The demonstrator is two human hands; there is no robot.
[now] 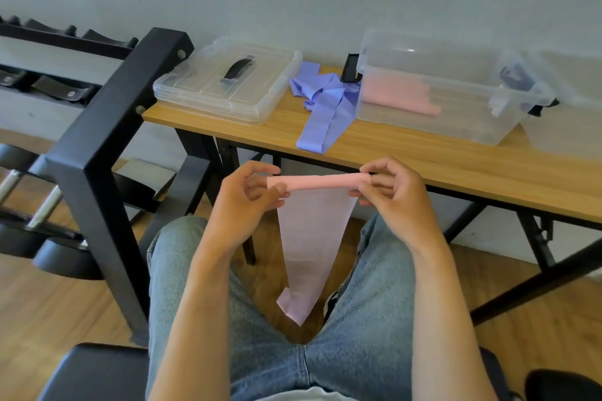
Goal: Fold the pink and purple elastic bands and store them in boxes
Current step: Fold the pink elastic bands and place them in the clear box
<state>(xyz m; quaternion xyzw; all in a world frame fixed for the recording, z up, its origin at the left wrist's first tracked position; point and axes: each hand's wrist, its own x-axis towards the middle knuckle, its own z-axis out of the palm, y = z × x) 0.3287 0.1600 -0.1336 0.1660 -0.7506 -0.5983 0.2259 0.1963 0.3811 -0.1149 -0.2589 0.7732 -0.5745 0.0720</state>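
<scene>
Pink band held over lap, top rolled taut between left hand and right hand, both pinching roll ends; tail hangs free so folds stack evenly. Open box waits on counter.

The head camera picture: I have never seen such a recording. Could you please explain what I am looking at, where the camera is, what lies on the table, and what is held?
There is no machine here, only a person. The camera sits on the person's head and looks down, so you see their own arms and knees in jeans. The left hand and the right hand pinch the two ends of a pink elastic band; its top is folded or rolled, and the rest hangs down between the knees. On the wooden table lie a clear lid with a black handle, a loose purple band, and an open clear box that already holds something pink. A black weight rack stands on the left.
</scene>
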